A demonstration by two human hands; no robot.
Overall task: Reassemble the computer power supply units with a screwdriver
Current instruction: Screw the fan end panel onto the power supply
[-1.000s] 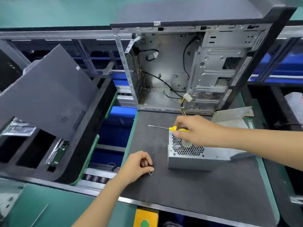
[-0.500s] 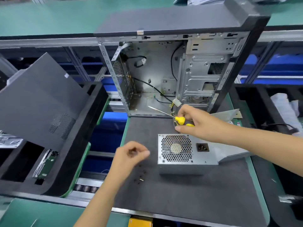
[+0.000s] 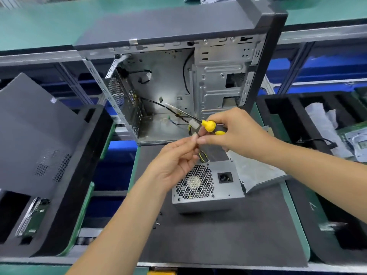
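A grey power supply unit point(image 3: 208, 187) with a honeycomb fan grille and a black socket lies on the dark mat point(image 3: 228, 235). Just above it my right hand point(image 3: 236, 133) grips a yellow-handled screwdriver point(image 3: 208, 125), whose shaft points up-left into the open computer case point(image 3: 178, 80). My left hand point(image 3: 174, 161) is raised to meet the right, fingertips pinched together against it; whatever small thing they pinch is hidden. Yellow and black wires point(image 3: 202, 155) run up from behind the unit to a white connector point(image 3: 193, 124).
Several small screws point(image 3: 156, 221) lie on the mat left of the unit. A loose metal cover plate point(image 3: 256, 171) rests at the unit's right. A dark side panel point(image 3: 37, 132) leans on the left foam tray point(image 3: 79, 175); another foam tray point(image 3: 282, 108) with bagged parts stands right.
My left hand rose from the screws on the mat up to the right hand's fingertips. The right hand lifted the screwdriver off the unit and tipped its shaft towards the case.
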